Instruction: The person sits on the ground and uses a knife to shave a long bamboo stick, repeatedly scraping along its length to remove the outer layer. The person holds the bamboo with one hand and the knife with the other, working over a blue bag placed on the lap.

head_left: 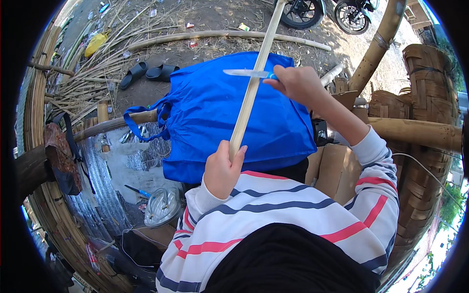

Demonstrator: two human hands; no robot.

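My left hand is closed round the lower end of a long, pale bamboo strip, which slants up and away past the top edge of the view. In my right hand is a knife with a blue handle. Its blade points left and lies across the strip's upper part; whether it cuts in cannot be told. Beneath both spreads a blue cloth apron, with its strap looped to the left, covering my lap.
Black sandals lie on the ground beyond a bamboo rail. Cut bamboo strips are heaped at the far left. Beside me on the left are a clear oval container and another blue-handled tool. Woven bamboo stands at right.
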